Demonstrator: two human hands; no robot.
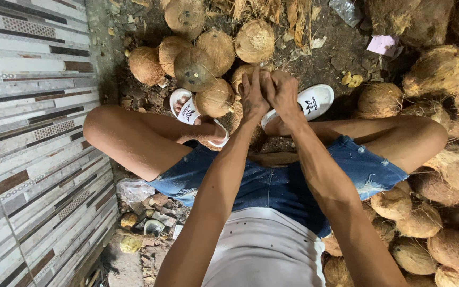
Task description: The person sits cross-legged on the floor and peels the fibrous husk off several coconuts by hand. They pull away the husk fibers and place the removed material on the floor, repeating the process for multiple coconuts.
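Coconut [244, 74] gripped by left hand [253, 98] and right hand [282, 91], pink paper scrap [383, 44] beyond

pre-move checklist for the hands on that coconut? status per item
1. Left hand on the coconut: ok, fingers lie over it.
2. Right hand on it too: ok, beside the left.
3. Grip firmness: cannot tell, the coconut is mostly hidden.
4. Feet out of the way: not ok, both white sandals sit right beside the hands.
5. Space around: not ok, husked coconuts crowd just ahead.
6. Tool in hand: cannot tell, none visible.
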